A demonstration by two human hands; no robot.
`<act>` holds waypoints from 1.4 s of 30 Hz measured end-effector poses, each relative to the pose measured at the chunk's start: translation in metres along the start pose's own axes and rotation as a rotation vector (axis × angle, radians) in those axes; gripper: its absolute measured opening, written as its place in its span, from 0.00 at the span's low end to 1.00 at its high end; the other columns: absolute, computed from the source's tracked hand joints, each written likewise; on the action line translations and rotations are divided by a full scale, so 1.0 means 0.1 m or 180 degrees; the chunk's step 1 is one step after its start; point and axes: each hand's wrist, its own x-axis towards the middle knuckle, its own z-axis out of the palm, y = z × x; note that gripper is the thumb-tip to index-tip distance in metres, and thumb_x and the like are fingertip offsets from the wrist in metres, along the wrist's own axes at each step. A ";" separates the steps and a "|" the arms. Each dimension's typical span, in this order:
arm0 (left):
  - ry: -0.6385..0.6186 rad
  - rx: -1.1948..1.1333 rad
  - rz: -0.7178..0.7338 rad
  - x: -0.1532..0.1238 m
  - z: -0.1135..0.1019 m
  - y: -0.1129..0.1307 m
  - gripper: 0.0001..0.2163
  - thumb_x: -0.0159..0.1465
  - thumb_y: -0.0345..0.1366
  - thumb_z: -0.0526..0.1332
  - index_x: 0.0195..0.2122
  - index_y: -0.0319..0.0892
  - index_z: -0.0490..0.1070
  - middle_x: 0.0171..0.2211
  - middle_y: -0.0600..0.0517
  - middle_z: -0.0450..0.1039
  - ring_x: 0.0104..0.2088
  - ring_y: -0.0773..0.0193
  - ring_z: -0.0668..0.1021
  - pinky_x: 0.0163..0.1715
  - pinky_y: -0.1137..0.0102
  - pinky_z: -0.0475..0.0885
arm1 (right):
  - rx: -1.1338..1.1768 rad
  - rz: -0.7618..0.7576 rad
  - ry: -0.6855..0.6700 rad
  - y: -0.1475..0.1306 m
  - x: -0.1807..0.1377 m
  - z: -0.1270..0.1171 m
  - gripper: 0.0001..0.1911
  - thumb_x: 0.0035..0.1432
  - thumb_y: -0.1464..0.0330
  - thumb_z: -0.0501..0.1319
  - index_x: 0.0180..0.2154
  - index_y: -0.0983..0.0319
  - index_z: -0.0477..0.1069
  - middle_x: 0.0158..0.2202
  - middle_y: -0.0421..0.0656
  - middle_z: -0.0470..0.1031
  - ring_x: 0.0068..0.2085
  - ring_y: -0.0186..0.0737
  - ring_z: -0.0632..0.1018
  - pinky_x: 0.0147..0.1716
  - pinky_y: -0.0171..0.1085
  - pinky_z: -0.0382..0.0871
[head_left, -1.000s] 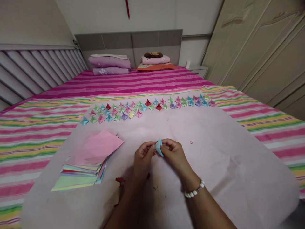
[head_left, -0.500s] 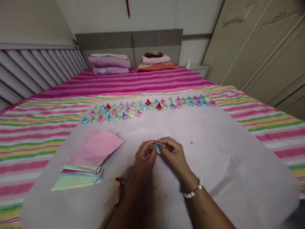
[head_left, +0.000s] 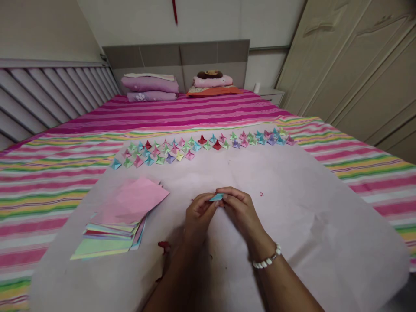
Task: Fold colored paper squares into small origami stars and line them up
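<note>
A small piece of folded light-blue paper (head_left: 216, 197) is pinched between my two hands, above the middle of a pale sheet (head_left: 279, 182). My left hand (head_left: 199, 213) grips its left end with thumb and fingertips. From the other side, my right hand (head_left: 238, 208) holds the right end between thumb and fingers; a white bead bracelet (head_left: 267, 261) circles that wrist. Part of the paper is covered by the fingers. To the left lies a stack of coloured square papers with a pink sheet (head_left: 133, 201) on top.
Rows of small folded paper shapes (head_left: 170, 157) in several colours line the sheet's far edge. Red scraps (head_left: 164, 246) lie by my left forearm. Around the sheet spreads a striped bedcover (head_left: 357, 169); folded bedding (head_left: 151, 84) is piled at the headboard (head_left: 162, 54).
The blue paper has turned in my fingers and now shows as a flat, narrow shape rather than a peaked one. My right hand has shifted slightly right.
</note>
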 end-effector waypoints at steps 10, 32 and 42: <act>0.0182 0.0125 -0.0489 0.02 -0.07 0.03 0.09 0.57 0.39 0.64 0.35 0.40 0.75 0.29 0.52 0.75 0.31 0.66 0.75 0.33 0.72 0.69 | -0.0270 0.0244 -0.0015 0.01 0.00 0.02 0.09 0.45 0.64 0.69 0.28 0.63 0.76 0.19 0.37 0.71 0.20 0.30 0.67 0.21 0.31 0.60; 0.0352 -0.0299 -0.0544 0.02 -0.06 0.02 0.08 0.57 0.40 0.63 0.25 0.41 0.71 0.20 0.57 0.69 0.21 0.71 0.70 0.23 0.75 0.64 | -0.0937 0.0458 -0.0692 -0.07 -0.07 0.12 0.16 0.46 0.60 0.68 0.19 0.63 0.69 0.16 0.35 0.67 0.18 0.29 0.66 0.19 0.30 0.56; 0.0324 -0.0132 -0.0621 0.02 -0.06 0.00 0.11 0.54 0.39 0.65 0.37 0.41 0.71 0.27 0.55 0.72 0.25 0.71 0.71 0.25 0.75 0.65 | -0.0023 0.0274 -0.0148 -0.01 0.00 0.06 0.15 0.39 0.66 0.72 0.30 0.62 0.72 0.21 0.36 0.73 0.20 0.30 0.72 0.22 0.31 0.66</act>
